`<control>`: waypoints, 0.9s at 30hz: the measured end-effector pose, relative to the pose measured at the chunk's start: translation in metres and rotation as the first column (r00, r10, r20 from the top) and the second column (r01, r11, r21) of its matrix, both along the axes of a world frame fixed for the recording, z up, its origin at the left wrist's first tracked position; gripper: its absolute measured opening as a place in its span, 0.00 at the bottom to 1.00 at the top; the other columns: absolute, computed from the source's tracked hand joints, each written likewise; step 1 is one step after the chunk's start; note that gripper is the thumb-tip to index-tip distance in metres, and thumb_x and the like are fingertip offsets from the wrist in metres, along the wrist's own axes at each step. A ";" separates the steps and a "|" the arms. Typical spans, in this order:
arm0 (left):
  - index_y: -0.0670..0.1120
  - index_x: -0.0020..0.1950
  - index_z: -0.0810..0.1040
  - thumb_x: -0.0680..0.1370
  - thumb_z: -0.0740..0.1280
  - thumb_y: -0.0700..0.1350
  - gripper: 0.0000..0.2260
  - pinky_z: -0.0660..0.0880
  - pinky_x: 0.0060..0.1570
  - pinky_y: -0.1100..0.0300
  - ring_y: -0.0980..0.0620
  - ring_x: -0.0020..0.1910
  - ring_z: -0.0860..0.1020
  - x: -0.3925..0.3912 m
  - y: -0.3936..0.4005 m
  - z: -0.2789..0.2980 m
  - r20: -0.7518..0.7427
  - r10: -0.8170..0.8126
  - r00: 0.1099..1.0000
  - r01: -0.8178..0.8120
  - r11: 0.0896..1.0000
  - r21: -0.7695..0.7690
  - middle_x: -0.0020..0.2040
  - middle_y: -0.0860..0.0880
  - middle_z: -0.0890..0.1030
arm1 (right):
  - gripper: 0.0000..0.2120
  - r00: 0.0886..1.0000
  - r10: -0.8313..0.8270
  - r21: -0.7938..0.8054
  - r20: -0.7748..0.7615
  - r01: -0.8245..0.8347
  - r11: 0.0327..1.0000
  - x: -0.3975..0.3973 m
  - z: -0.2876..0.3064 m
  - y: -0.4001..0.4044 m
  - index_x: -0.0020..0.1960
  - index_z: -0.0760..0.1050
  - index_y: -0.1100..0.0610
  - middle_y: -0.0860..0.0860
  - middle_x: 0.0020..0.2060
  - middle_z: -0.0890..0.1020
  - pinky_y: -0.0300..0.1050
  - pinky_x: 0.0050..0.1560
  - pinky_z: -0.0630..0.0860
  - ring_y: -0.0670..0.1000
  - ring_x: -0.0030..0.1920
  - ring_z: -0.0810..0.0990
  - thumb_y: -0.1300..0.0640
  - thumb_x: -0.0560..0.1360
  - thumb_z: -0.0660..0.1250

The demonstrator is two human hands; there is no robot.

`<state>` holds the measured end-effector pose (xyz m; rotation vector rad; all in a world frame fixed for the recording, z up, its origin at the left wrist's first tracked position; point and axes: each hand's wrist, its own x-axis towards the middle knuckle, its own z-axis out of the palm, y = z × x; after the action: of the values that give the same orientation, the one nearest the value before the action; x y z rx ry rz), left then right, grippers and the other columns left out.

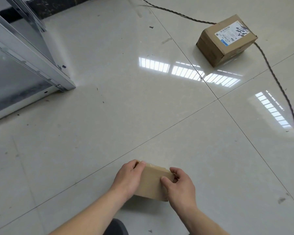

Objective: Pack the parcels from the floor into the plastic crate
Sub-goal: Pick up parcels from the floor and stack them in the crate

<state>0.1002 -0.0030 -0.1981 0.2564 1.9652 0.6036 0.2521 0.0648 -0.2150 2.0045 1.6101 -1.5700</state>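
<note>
- A small brown parcel (152, 181) is in the lower centre of the frame, held between the two hands just above the tiled floor (109, 116); whether its underside touches the floor cannot be told.
- Its long axis runs from the upper left to the lower right of the picture, and its wide flat face is turned up toward the camera. This face looks wrapped in glossy clear tape, and no label or writing shows on it.
- The left hand (128, 178) grips the left end of the small parcel: the thumb lies over the upper corner and the fingers are curled behind the edge.
- The right hand (180, 185) grips the right end: the thumb presses on the top face, and the fingers are bent around the far right edge.
- A bigger cardboard box (227, 39) sits on the floor in the upper right of the frame, well apart from the hands. One corner points toward the camera.
- On top of this box is a white shipping label (232, 33) with small print, a blue strip and thick black handwritten marks; none of it is sharp enough to read.
- A dark twisted cable (277, 82) comes from the top of the frame, passes behind the box and runs down the right edge.
- The floor is of large, shiny, pale tiles with thin dark joints; bright window reflections lie in the middle and to the right, and small dark specks are scattered around.
- At the upper left stands a grey metal frame (32, 65) with panels.
</note>
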 end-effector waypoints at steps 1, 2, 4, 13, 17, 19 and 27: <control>0.41 0.49 0.78 0.76 0.57 0.60 0.22 0.74 0.52 0.50 0.44 0.50 0.78 0.000 0.000 0.000 -0.003 0.002 1.000 -0.002 1.000 0.002 0.48 0.43 0.82 | 0.23 1.000 -0.003 0.001 -0.004 0.003 1.000 0.000 0.000 0.000 0.69 0.75 0.52 0.47 0.57 0.78 0.47 0.62 0.76 0.48 0.57 0.78 0.56 0.75 0.72; 0.41 0.49 0.77 0.78 0.57 0.59 0.22 0.73 0.51 0.51 0.44 0.49 0.78 0.001 0.000 0.000 -0.009 0.003 1.000 -0.003 1.000 0.002 0.48 0.43 0.81 | 0.23 1.000 -0.005 0.001 -0.009 0.005 1.000 0.000 0.001 0.001 0.69 0.75 0.52 0.47 0.57 0.78 0.46 0.62 0.76 0.48 0.57 0.77 0.56 0.75 0.72; 0.40 0.49 0.77 0.79 0.58 0.57 0.20 0.71 0.46 0.53 0.46 0.45 0.77 0.000 0.000 -0.001 -0.020 0.010 1.000 -0.010 1.000 0.008 0.49 0.41 0.81 | 0.23 1.000 -0.005 0.002 -0.013 0.005 1.000 -0.001 0.001 0.002 0.70 0.75 0.52 0.48 0.58 0.78 0.45 0.62 0.75 0.48 0.58 0.77 0.55 0.75 0.72; 0.39 0.50 0.76 0.69 0.55 0.62 0.28 0.71 0.46 0.52 0.45 0.44 0.76 -0.002 0.006 0.002 0.003 0.039 0.999 -0.039 0.999 0.033 0.50 0.41 0.80 | 0.22 1.000 -0.016 0.008 -0.018 0.016 1.000 -0.007 0.004 0.005 0.69 0.75 0.51 0.46 0.58 0.78 0.45 0.63 0.75 0.47 0.58 0.77 0.52 0.76 0.72; 0.39 0.50 0.76 0.69 0.55 0.62 0.28 0.73 0.49 0.49 0.42 0.48 0.78 -0.004 0.008 0.002 -0.016 0.033 0.999 -0.032 0.998 0.051 0.49 0.41 0.80 | 0.22 0.999 -0.028 0.008 -0.028 0.028 1.000 -0.010 0.003 0.008 0.69 0.75 0.51 0.47 0.58 0.78 0.41 0.58 0.72 0.47 0.57 0.77 0.51 0.76 0.72; 0.39 0.48 0.75 0.69 0.55 0.62 0.27 0.70 0.44 0.53 0.42 0.47 0.77 -0.004 0.009 0.002 -0.001 0.035 0.999 -0.035 0.998 0.060 0.48 0.41 0.80 | 0.22 0.999 -0.036 0.008 -0.032 0.036 0.999 -0.010 0.003 0.008 0.69 0.75 0.51 0.47 0.58 0.78 0.41 0.58 0.72 0.47 0.57 0.77 0.50 0.76 0.71; 0.44 0.46 0.76 0.72 0.56 0.63 0.23 0.71 0.45 0.55 0.46 0.48 0.78 -0.003 0.014 0.006 0.056 0.050 0.997 -0.053 0.997 0.059 0.46 0.47 0.81 | 0.21 0.999 -0.049 0.011 -0.014 0.049 0.999 -0.013 0.004 0.017 0.68 0.76 0.51 0.46 0.57 0.79 0.44 0.62 0.73 0.47 0.57 0.77 0.50 0.76 0.72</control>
<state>0.0970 0.0114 -0.1917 0.2251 1.9077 0.6978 0.2395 0.0817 -0.2108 2.0584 1.5902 -1.5988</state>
